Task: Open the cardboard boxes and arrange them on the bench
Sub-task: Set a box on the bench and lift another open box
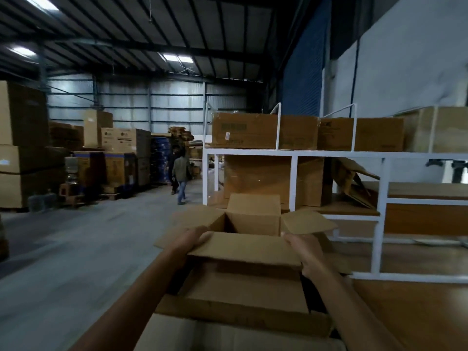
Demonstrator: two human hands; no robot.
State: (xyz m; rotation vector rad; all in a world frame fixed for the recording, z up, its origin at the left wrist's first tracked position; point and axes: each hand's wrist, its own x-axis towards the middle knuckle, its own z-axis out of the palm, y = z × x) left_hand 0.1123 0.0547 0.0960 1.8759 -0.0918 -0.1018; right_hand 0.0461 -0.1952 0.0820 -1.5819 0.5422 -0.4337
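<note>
Fingers (200, 236) grip open box (253, 224) x1 | L hand (188, 243), R hand (304, 252) x2

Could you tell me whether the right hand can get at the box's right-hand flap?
Probably yes: the right hand grips the near flap, and the right-hand flap spreads just beyond it, nothing between.

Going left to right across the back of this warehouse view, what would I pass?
Tall carton stack → water dispenser → LG boxes → walking person → white rack. Held box overlaps these, so omitted.
</note>
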